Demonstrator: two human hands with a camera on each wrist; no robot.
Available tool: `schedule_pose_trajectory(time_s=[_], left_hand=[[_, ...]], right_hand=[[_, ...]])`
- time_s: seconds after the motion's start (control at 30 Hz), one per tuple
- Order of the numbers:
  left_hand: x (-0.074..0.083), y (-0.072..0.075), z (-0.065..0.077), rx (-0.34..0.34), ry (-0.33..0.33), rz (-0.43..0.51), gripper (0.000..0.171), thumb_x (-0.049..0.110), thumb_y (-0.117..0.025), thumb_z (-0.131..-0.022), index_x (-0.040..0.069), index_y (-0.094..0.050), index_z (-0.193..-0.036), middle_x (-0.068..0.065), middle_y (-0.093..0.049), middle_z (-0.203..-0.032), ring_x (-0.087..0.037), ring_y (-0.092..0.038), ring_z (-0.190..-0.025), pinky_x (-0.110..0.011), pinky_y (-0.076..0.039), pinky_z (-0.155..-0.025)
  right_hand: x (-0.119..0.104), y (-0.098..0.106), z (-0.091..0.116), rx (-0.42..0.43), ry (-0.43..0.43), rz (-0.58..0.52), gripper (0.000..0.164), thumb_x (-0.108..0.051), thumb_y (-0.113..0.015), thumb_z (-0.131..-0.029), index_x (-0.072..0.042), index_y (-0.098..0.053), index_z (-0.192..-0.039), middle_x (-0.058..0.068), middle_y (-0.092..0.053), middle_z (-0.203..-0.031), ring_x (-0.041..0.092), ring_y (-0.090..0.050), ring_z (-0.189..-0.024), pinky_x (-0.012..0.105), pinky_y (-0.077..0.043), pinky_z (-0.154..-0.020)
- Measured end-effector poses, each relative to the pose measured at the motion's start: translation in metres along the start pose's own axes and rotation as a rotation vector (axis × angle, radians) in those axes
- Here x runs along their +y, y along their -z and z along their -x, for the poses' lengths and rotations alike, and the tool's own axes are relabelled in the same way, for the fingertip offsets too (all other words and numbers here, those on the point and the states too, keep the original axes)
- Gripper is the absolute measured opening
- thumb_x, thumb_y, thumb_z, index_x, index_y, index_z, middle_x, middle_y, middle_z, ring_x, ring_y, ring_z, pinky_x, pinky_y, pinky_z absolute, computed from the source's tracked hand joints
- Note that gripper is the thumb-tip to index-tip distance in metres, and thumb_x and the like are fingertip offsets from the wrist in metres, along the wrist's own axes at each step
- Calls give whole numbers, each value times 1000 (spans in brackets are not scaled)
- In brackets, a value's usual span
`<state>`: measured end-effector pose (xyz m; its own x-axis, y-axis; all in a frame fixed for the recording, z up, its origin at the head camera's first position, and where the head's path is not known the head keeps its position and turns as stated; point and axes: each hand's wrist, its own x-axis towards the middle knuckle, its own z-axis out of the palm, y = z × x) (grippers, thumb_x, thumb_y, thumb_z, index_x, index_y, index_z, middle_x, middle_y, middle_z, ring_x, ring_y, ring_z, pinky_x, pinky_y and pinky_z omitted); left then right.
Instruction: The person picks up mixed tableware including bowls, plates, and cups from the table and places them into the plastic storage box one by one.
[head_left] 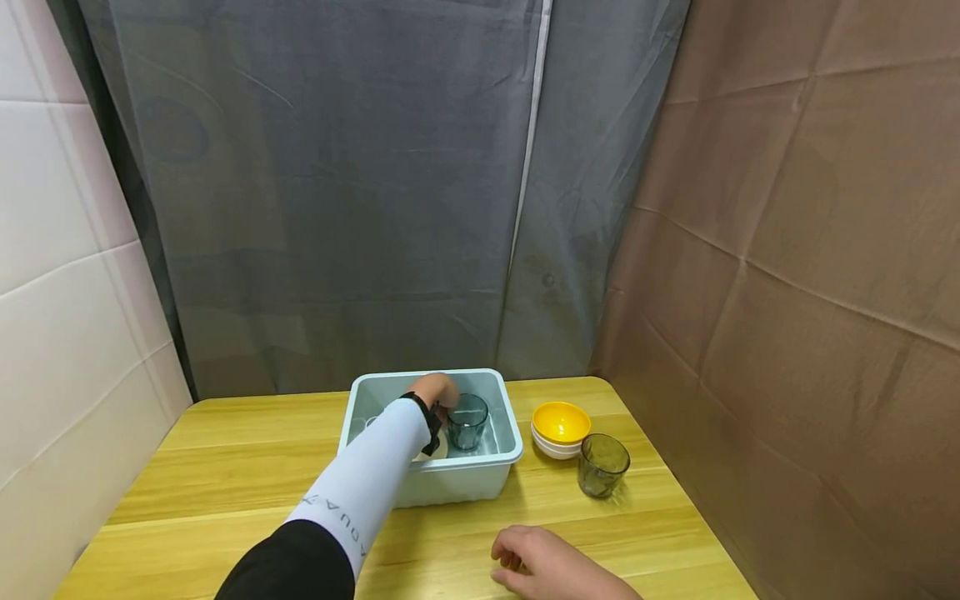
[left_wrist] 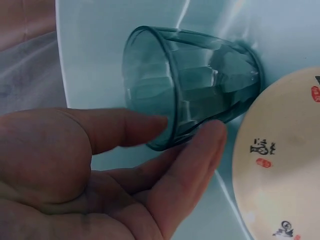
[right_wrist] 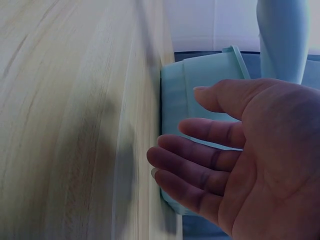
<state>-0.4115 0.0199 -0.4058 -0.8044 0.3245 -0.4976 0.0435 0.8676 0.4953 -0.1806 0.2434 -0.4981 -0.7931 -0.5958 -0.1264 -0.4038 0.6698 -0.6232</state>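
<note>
My left hand (head_left: 438,392) reaches into a pale blue plastic bin (head_left: 465,487). Inside it stands a teal faceted drinking glass (left_wrist: 215,75), upright in the head view. The thumb and fingers (left_wrist: 187,175) are parted at the glass's rim, with a gap between them; whether they touch it is unclear. Beside the glass is a cream dish (left_wrist: 280,195) with small black and red marks, partly hidden by my left hand in the head view. My right hand (head_left: 551,562) hovers near the front of the table, relaxed, fingers loosely bent and holding nothing.
On the wooden table (head_left: 247,467), right of the bin, a yellow bowl (head_left: 561,422) sits on white bowls (head_left: 553,448). A dark olive glass (head_left: 602,467) stands in front of them. Cloth walls enclose the left, back and right. Clear rims show at the bin's left inside.
</note>
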Motion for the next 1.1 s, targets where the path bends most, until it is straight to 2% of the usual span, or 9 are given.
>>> schedule_pose_trajectory(time_s=[0.1,0.17,0.3,0.47,0.6,0.67,0.77,0.93,1.1], left_hand=[[0,2,4,56,21,40,29,15,-56,-110,-7,-74,-107,-6,-62,-70,-17,-52,-62,-26,-43,-61],[2,6,9,85,7,12,32,19,-58,-110,-8,-74,-117,-9,-64,-77,-18,-53,-62,-29,-44,-62],[6,15,25,138,-44,-54,35,25,-65,-107,-8,-77,-111,-14,-72,-84,-19,-57,-63,-33,-50,-67],[12,27,64,228,-114,19,26,26,-74,-103,0,-71,-103,-8,-62,-88,-24,-64,-77,-37,-60,-73],[7,26,95,333,-220,-45,29,31,-75,-104,2,-75,-107,-6,-67,-96,-22,-66,-84,-37,-61,-77],[0,22,109,387,-280,-65,30,32,-75,-104,3,-79,-112,-6,-72,-102,-21,-68,-88,-38,-60,-80],[-16,10,128,441,-357,-8,28,29,-76,-104,5,-78,-119,-5,-75,-110,-20,-69,-94,-39,-60,-84],[-45,-16,160,482,-435,151,16,23,-76,-105,10,-77,-113,0,-74,-102,-17,-69,-90,-38,-60,-80],[-71,-46,187,469,-528,258,11,23,-77,-105,13,-77,-110,3,-74,-101,-15,-68,-92,-35,-58,-79]], right_hand=[[2,2,-1,-11,-8,-11,9,-22,-75,-108,-14,-75,-112,-20,-64,-96,-3,-60,-85,25,-58,-80],[3,4,-1,-16,-18,-18,11,-23,-75,-108,-13,-75,-113,-20,-65,-97,-3,-61,-86,26,-59,-81],[3,8,-2,-13,-32,-54,13,-24,-75,-108,-12,-74,-115,-18,-66,-98,-2,-61,-87,27,-58,-81],[4,12,-2,14,-24,-47,15,-24,-75,-108,-12,-74,-116,-18,-67,-99,-2,-62,-90,28,-58,-82],[7,15,-2,33,-12,-27,15,-24,-76,-108,-12,-74,-116,-18,-68,-100,-2,-62,-91,29,-59,-83],[7,16,-2,42,-7,-16,15,-24,-76,-107,-12,-74,-116,-18,-68,-100,-2,-63,-92,30,-59,-83],[8,17,-3,48,-13,-8,16,-25,-76,-107,-12,-74,-116,-18,-68,-100,-1,-63,-92,30,-59,-83],[9,18,-4,45,-19,-7,15,-25,-76,-107,-12,-74,-115,-17,-68,-100,-1,-62,-91,30,-59,-83],[11,17,-3,46,-9,-16,15,-24,-76,-107,-11,-74,-115,-17,-68,-100,-2,-62,-91,30,-59,-83]])
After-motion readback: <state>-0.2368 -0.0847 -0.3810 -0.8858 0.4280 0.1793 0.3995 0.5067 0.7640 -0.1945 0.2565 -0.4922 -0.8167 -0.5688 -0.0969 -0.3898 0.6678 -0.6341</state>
